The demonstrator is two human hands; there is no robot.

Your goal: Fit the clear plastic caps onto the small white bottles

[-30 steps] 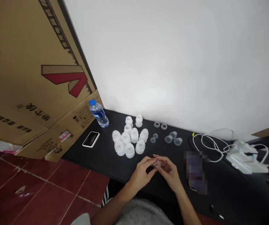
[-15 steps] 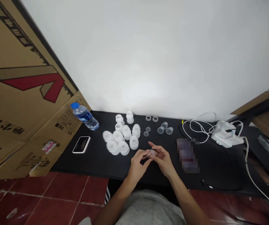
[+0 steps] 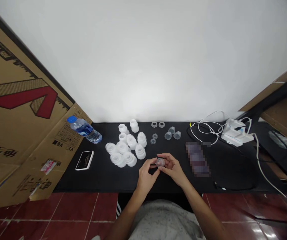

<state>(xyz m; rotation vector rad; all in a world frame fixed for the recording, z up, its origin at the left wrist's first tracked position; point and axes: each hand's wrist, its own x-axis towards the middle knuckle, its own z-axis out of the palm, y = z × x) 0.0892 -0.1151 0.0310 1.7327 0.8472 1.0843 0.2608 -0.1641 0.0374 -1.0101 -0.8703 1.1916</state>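
Close to the table's near edge, a small clear plastic cap is pinched between the fingers of both hands. My left hand grips it from the left with thumb and forefinger. On the other side, my right hand has its thumb and fingers curled round the cap. Beyond them lie two small clear discs with a raised centre, two clear rings and three clear domed caps. Several white stepped plastic pieces stand grouped to the left.
A water bottle leans against the cardboard box on the left, with a white-edged device nearby. To the right are a blurred phone-like item, a white power strip and loose cables on the black table.
My fingers have shifted round the clear cap, which now shows more fully between them. The camera view has turned slightly. The pieces on the table look unmoved.
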